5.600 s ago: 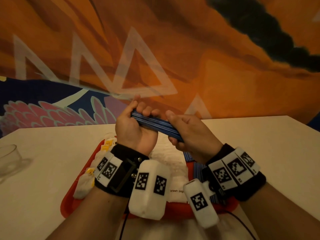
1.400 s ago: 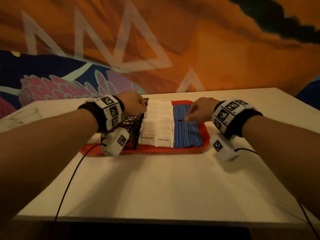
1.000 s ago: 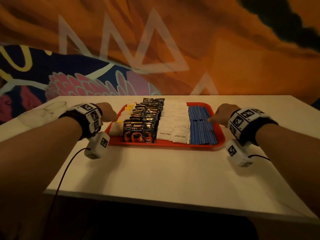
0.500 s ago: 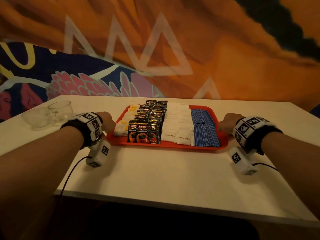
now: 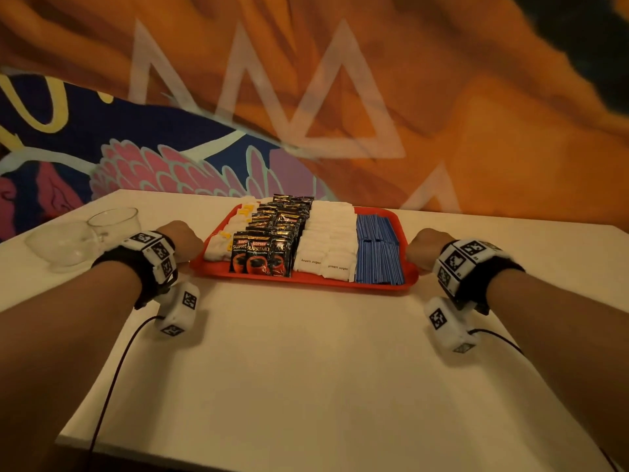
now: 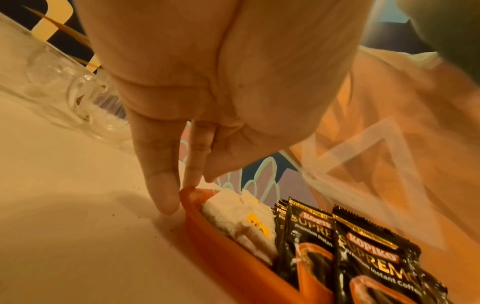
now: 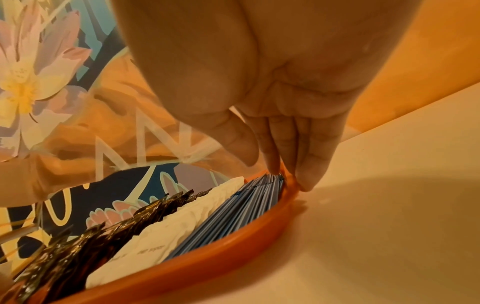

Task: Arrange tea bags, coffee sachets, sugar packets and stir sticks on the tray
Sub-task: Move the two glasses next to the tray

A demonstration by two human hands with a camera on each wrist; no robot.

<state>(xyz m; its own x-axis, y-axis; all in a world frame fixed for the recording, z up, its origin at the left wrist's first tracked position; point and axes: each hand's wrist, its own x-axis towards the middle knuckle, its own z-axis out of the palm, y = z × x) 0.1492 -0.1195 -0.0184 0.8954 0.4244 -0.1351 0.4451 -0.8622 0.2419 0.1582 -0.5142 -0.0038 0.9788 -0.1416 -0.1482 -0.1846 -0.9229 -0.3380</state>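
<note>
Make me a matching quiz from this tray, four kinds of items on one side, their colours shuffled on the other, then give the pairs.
Items:
1. tea bags
2. coffee sachets
3. sugar packets
4. stir sticks

Colours:
A. blue
B. white with yellow tags
C. black
D. plain white, "brown sugar" printed

Pairs: 1-B, 2-C, 3-D, 4-A

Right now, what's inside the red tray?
Four rows fill the red tray: tea bags, coffee sachets, sugar packets, blue stir sticks. The tray floor is covered.
</note>
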